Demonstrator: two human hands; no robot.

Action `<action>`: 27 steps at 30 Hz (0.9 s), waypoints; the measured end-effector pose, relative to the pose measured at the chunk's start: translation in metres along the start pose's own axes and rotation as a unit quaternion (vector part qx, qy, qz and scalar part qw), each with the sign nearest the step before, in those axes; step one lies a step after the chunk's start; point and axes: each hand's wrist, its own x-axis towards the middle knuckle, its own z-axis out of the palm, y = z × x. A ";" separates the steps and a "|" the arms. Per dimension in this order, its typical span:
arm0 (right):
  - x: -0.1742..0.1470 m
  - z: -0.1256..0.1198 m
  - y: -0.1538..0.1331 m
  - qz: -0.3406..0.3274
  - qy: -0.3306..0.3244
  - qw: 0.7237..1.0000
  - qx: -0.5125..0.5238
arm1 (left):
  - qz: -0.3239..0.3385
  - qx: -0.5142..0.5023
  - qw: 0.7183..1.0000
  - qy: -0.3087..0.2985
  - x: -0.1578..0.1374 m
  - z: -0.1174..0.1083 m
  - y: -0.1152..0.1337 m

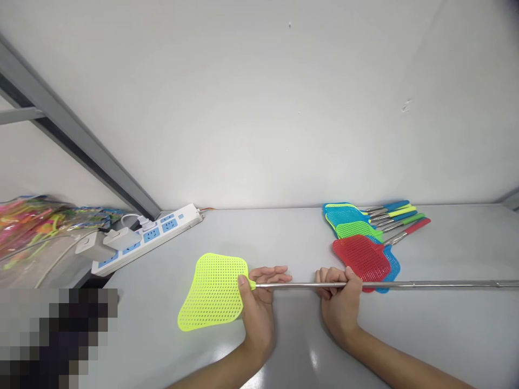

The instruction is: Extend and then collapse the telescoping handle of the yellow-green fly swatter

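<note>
A yellow fly swatter (213,292) lies across the grey table (284,237), its mesh head to the left. Its extended metal rod (425,283) runs off to the right edge of view. My left hand (259,302) pinches the swatter where the head meets the rod, thumb on the mesh. My right hand (338,297) is wrapped around the rod a little further right. The rod's far end is out of view.
A pile of fly swatters (365,237) in blue, green and red lies just behind my right hand, handles pointing right. A white power strip (150,235) with plugged adapters sits at the back left, beside bagged colourful items (36,221). A white wall stands behind.
</note>
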 end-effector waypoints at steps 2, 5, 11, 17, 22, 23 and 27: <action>0.000 0.000 0.000 0.008 0.001 1.000 0.005 | -0.004 0.001 1.000 -0.001 0.000 0.000 0.000; 0.000 0.000 0.000 0.028 0.002 0.999 0.018 | -0.005 0.007 1.000 0.000 -0.001 0.000 -0.001; -0.004 0.002 0.005 0.063 -0.021 0.998 0.001 | -0.054 0.006 0.998 -0.027 -0.008 0.004 -0.005; -0.004 0.001 0.006 0.072 -0.022 0.997 0.020 | -0.033 0.024 0.999 -0.029 -0.010 0.005 -0.005; -0.003 0.001 0.006 0.080 -0.035 0.996 0.008 | -0.040 0.028 0.998 -0.039 -0.009 0.003 -0.006; -0.003 0.001 0.006 0.084 -0.035 0.996 0.004 | -0.043 0.028 0.998 -0.042 -0.009 0.003 -0.006; -0.004 0.001 0.006 0.094 -0.035 0.995 -0.004 | -0.043 0.022 0.997 -0.052 -0.009 0.003 -0.006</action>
